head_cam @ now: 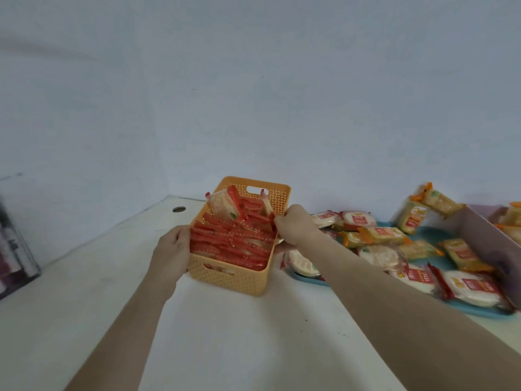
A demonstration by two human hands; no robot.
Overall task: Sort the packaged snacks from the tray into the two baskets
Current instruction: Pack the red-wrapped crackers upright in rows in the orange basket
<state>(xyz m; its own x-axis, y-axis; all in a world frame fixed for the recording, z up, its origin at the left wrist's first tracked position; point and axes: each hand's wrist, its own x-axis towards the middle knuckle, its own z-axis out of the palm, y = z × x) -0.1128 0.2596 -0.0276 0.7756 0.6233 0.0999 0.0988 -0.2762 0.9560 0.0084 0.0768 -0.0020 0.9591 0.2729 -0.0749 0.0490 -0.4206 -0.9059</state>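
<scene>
On the bench, the left grip clasps the left rim of the orange basket; the right grip clasps its right rim. Red packets fill it. More snacks lie on the blue tray alongside.

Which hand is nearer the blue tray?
Right. The right hand is at the orange perforated basket rim beside the blue plastic tray; the left hand holds the basket's far wall.

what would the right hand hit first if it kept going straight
Probably the red packets in the yellow basket: the right hand sits at its rim, pointing in over them, though depth is unclear.
</scene>
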